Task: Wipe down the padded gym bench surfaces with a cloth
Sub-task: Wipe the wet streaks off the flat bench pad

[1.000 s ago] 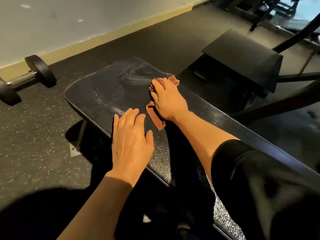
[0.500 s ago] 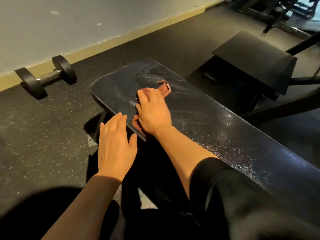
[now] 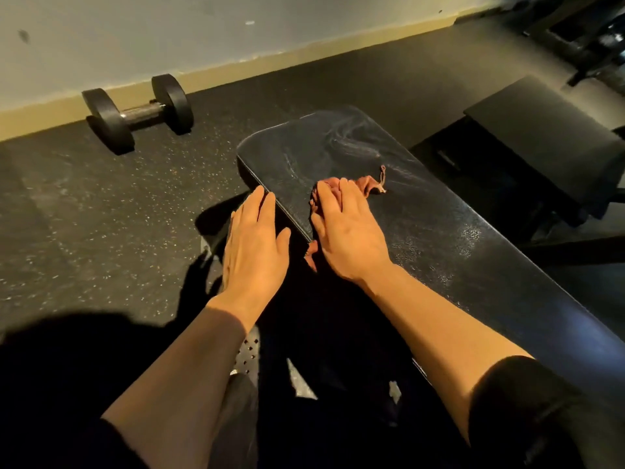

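A long black padded bench (image 3: 439,211) runs from the centre to the lower right, with pale wipe streaks near its far end. My right hand (image 3: 345,228) lies flat with straight fingers on a reddish-brown cloth (image 3: 367,184), pressing it onto the pad near the left edge. Parts of the cloth stick out beyond the fingertips and below the palm. My left hand (image 3: 253,245) hovers flat just off the bench's left edge, fingers straight, fingertips at the pad's rim, holding nothing.
A black dumbbell (image 3: 138,113) lies on the speckled rubber floor by the wall at upper left. A second black padded seat (image 3: 548,143) on a dark frame stands to the right of the bench. More dark equipment is at top right.
My right hand has dragged the cloth back toward me along the pad's left edge. My left hand has slid off the pad to just beside its edge. The view has shifted left.
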